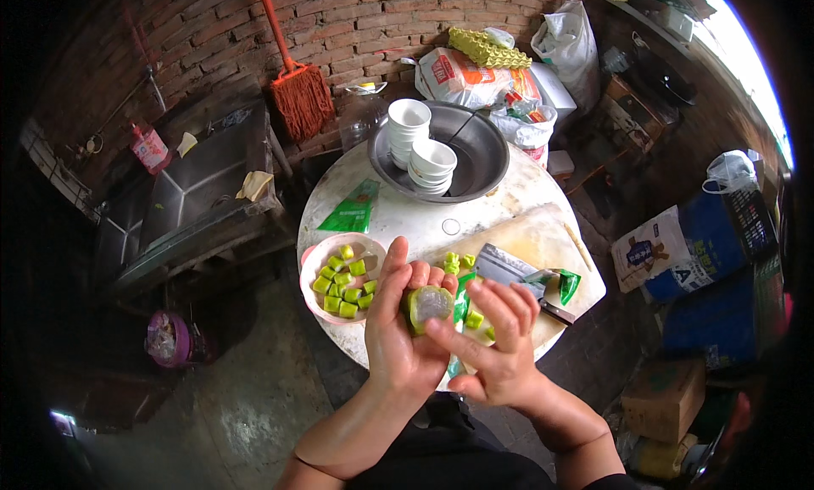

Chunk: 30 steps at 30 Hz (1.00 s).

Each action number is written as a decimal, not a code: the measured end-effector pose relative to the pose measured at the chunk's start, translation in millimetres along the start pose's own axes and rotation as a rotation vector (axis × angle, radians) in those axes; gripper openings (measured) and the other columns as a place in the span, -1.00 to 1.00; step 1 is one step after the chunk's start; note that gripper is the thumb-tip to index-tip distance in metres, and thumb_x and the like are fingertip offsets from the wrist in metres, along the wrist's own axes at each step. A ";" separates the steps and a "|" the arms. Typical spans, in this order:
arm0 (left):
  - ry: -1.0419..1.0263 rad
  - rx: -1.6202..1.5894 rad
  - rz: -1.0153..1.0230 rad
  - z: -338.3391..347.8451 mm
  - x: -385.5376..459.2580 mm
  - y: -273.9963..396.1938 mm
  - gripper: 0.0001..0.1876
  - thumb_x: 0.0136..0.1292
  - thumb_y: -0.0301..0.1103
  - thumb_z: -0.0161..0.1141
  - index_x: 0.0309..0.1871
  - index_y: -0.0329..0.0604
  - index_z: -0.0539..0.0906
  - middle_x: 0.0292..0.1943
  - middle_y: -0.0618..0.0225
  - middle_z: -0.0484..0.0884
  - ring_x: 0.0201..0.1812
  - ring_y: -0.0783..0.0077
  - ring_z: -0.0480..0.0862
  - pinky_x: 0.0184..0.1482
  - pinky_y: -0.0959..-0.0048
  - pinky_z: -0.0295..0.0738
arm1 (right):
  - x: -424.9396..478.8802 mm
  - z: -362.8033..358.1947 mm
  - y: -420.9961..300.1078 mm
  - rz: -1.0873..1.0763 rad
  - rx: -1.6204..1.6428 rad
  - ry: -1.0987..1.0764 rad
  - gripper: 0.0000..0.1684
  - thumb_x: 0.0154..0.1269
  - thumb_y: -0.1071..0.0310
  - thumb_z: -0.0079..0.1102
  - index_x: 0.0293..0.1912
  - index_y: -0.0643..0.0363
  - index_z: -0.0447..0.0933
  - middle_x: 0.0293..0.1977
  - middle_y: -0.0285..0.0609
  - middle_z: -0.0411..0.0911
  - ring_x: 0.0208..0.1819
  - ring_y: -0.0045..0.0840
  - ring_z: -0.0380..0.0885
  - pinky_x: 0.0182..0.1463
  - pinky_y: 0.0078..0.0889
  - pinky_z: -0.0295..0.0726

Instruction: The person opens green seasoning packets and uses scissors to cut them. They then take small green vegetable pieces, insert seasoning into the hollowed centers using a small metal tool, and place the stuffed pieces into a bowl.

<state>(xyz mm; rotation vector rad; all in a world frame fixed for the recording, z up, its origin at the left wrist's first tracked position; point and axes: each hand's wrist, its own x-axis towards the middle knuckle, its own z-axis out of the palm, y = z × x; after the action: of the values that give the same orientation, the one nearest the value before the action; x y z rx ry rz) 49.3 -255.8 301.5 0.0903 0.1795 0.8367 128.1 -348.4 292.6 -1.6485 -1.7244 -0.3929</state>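
Above the table's near edge, my left hand holds a short green cylindrical piece with a pale, whitish cut end turned up. My right hand has its fingers spread, and its index fingertip touches the rim of that end. A pink-rimmed bowl on the left of the round table holds several similar green pieces. Behind my hands lies a wooden cutting board, bearing a cleaver and a few green pieces. Green plastic packaging lies over part of the cleaver.
At the back of the white round table stands a wide metal basin with stacked white bowls. A green packet lies before it. A metal sink stands left, a red mop behind. Bags and cardboard boxes are at the right.
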 end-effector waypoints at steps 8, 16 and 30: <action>0.033 0.020 -0.007 3.5 0.3 -1.2 -0.78 0.22 -0.44 -0.08 -0.05 -0.10 0.40 -0.53 0.48 0.25 -0.42 0.56 0.26 -0.15 0.50 0.23 | 6.5 -3.4 8.2 0.039 0.095 0.047 -0.42 0.18 -0.24 -0.29 -0.05 -0.14 0.51 0.06 -0.07 0.27 0.03 -0.28 0.26 0.11 -0.22 0.09; 0.021 0.088 0.056 4.9 0.1 -5.0 -0.77 0.21 -0.44 -0.07 -0.05 -0.12 0.40 -0.55 0.49 0.22 -0.43 0.58 0.25 -0.16 0.51 0.26 | 6.5 -2.2 16.2 0.084 0.176 0.083 -0.35 0.17 -0.27 -0.32 -0.02 -0.06 0.49 0.07 -0.05 0.25 0.04 -0.26 0.25 0.10 -0.19 0.10; 0.023 0.062 0.021 2.7 -0.2 -2.3 -0.78 0.23 -0.44 -0.09 -0.05 -0.11 0.40 -0.53 0.47 0.27 -0.40 0.55 0.29 -0.15 0.51 0.28 | -5.4 8.0 16.4 0.023 0.194 0.033 -0.37 0.17 -0.26 -0.29 0.00 -0.09 0.47 0.09 -0.03 0.23 0.05 -0.25 0.25 0.13 -0.19 0.07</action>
<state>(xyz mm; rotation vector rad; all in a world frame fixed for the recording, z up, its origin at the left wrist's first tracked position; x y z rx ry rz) 51.4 -257.5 303.9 0.1412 0.2263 0.8536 141.3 -344.8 279.3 -1.5129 -1.6623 -0.2319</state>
